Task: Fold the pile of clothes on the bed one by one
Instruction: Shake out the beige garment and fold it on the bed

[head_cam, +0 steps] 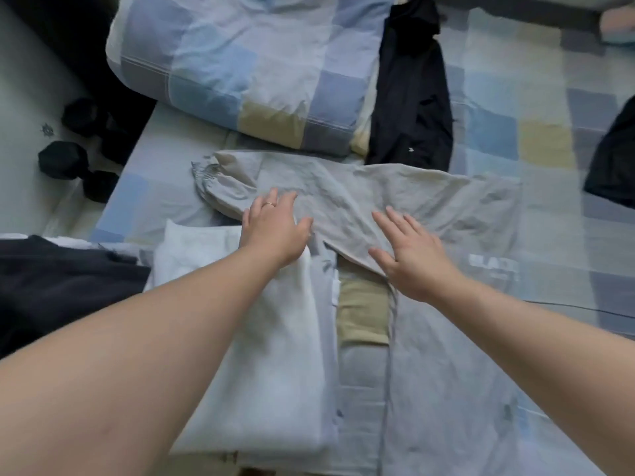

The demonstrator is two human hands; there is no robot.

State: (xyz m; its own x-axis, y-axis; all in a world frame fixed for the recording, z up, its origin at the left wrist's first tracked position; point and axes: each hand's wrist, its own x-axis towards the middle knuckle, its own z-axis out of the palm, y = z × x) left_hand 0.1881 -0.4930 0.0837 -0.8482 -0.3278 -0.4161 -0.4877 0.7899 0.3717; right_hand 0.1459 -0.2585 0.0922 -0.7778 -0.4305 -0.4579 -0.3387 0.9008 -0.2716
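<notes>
a: where's the piece being folded?

b: the long, crumpled grey-beige garment (395,190) lies flat on the blue-and-beige checked bed sheet (536,139). it's straight ahead of both hands, just this side of the puffy checked duvet (240,63).

a: which way does it run?

b: crosswise, left to right. the two gathered elastic cuffs (206,178) are at the left end and the wide end is off to the right.

a: and the hands?

b: both lie flat on it, pinching nothing. the left hand (275,228), which wears a ring, presses near the cuffed end with its fingers straight and close together. the right hand (410,257) rests about the middle, at the near edge, fingers spread.

a: so the next fold?

b: my guess is end over end along that long axis. the left hand is nearer the cuffs, so it would likely carry them rightward while the right hand pins the middle. the wide end lies well apart from the right hand.

a: anything in the way?

b: a folded white cloth (275,331) sits under the left wrist, right by the garment's near edge.
</notes>
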